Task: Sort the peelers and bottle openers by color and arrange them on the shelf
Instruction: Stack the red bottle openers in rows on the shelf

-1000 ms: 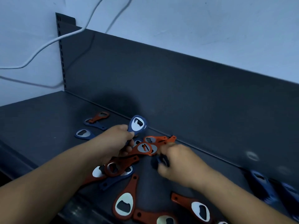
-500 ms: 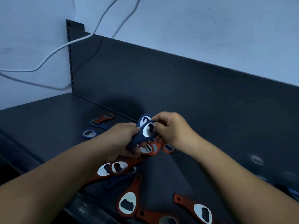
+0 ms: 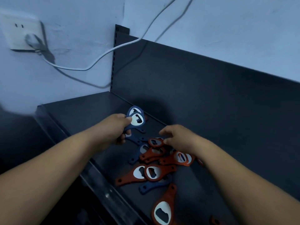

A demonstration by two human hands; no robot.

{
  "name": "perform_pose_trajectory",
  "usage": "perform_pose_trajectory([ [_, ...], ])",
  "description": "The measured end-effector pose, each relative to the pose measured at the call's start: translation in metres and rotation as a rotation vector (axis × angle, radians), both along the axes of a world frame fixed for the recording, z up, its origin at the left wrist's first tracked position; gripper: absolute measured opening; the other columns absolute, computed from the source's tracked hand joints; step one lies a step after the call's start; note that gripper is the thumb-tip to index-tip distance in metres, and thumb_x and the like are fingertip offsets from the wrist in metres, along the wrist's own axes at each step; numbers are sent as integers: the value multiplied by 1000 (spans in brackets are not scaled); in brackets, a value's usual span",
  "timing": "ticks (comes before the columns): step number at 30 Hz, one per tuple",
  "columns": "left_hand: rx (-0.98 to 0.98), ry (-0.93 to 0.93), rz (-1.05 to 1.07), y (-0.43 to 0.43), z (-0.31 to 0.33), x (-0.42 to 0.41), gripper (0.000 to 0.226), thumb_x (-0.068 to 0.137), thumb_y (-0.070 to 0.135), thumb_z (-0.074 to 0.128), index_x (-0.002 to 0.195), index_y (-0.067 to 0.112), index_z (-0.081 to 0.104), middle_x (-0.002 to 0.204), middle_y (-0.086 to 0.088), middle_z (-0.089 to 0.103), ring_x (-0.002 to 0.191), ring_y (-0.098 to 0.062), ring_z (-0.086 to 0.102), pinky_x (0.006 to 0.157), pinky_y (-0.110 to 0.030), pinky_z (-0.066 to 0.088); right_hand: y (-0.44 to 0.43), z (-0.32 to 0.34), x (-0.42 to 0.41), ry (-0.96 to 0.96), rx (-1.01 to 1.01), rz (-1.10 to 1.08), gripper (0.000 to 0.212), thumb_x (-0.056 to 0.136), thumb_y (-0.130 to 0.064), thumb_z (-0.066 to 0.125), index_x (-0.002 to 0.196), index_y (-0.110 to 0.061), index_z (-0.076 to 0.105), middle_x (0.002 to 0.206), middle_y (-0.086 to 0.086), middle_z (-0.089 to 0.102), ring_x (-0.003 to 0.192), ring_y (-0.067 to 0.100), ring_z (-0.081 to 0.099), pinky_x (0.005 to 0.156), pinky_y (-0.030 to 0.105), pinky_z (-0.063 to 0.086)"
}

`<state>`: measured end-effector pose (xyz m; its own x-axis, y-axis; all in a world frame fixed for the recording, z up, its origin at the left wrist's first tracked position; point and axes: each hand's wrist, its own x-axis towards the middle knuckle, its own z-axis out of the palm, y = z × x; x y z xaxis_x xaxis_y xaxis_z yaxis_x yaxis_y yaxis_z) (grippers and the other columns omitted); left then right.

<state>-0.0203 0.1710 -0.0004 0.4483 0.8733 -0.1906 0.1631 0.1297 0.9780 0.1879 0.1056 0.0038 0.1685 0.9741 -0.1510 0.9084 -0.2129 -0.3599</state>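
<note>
Left hand (image 3: 116,129) has its grip closed around a couple of flat blue bottle openers (image 3: 137,120) with pale metal insets. They're stacked, held up off the dark grey metal shelf (image 3: 90,111), heads pointing away toward the shelf's back panel (image 3: 211,95). So the blue batch is being collected in that hand, by the look of it.

Right hand (image 3: 178,138) is holding nothing, with a loose, fairly wide grip and the fingers relaxed. It hovers right over the far end of the messy pile of orange-red bottle openers (image 3: 167,173). Can't tell if the fingertips are actually touching the top orange one or just above it.

The bit that matters for the next grab: there's a loose blue opener (image 3: 142,151) lying flat, half tucked into the orange ones. It sits between the two hands, just toward the person and to the left of the right fingertips. Its long axis runs diagonally, with the head toward the back and the handle end pointing down-left toward the shelf's front edge. The left hand is already full, so I'd guess the right one takes it, coming at it from the head side. Another blue one (image 3: 152,186) is buried under orange handles nearer the front and will be more awkward to get at.

Nothing here looks like a peeler to me, and most of the sorting isn't done yet.
</note>
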Motion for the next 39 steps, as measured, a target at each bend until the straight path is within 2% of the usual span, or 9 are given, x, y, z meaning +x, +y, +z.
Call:
perform_pose_trajectory([
  [7,-49,-14,-7,11,-11,-3,26,102,27,39,82,16,52,65,-5,52,48,-12,36,50,-25,39,23,-9,-8,-46,-102,73,43,97,-11,44,133,-31,55,142,-3,49,127,17,47,95,22,36],
  [12,-56,-26,15,23,-14,-4,27,102,25,39,80,15,51,63,-5,51,46,-12,36,48,-24,39,28,-11,1,-2,-157,107,29,93,-16,57,119,-26,64,122,-7,61,108,8,55,88,20,41],
  [17,-75,-56,55,38,-18,-5,28,102,24,39,79,14,50,62,-6,49,46,-13,36,48,-25,38,55,-12,-20,17,143,-26,11,91,-32,59,93,-23,64,98,-4,65,94,16,60,82,31,50],
  [22,-83,-54,113,53,-23,-10,27,102,27,38,81,14,49,65,-7,48,47,-14,37,47,-25,39,71,-26,-63,35,44,50,40,69,-50,78,92,-24,58,87,-6,60,84,14,59,71,29,47],
  [29,-85,-53,124,69,-30,-18,18,101,23,40,86,18,49,70,-5,48,51,-13,39,48,-25,42,77,-19,-70,-237,81,105,15,87,-25,59,84,-12,53,92,8,61,86,24,56,67,26,38],
  [31,-57,-49,127,72,-32,-18,15,101,20,39,89,17,49,72,-5,49,54,-14,42,50,-25,44,78,-16,-64,-58,130,-17,15,87,-18,58,74,-14,51,77,7,55,72,21,52,63,26,36],
  [35,-78,-101,131,69,-34,-12,16,102,24,38,96,15,50,77,-8,50,61,-19,53,61,-32,50,73,-8,-70,1076,155,-273,13,90,-2,59,83,-12,56,72,5,64,55,12,59,54,22,52],
  [37,-134,-167,106,62,-29,-7,25,102,34,36,99,14,51,76,-9,55,61,-20,57,63,-33,53,75,-9,-81,1188,161,-275,12,91,-1,59,88,-12,55,76,5,65,56,11,61,53,20,53],
  [39,-139,-173,52,56,-25,-1,32,101,41,35,97,15,53,77,-9,60,59,-19,57,59,-31,53,80,-13,-90,1091,182,-270,12,89,-5,62,91,-12,53,76,5,66,55,11,62,53,21,51],
])
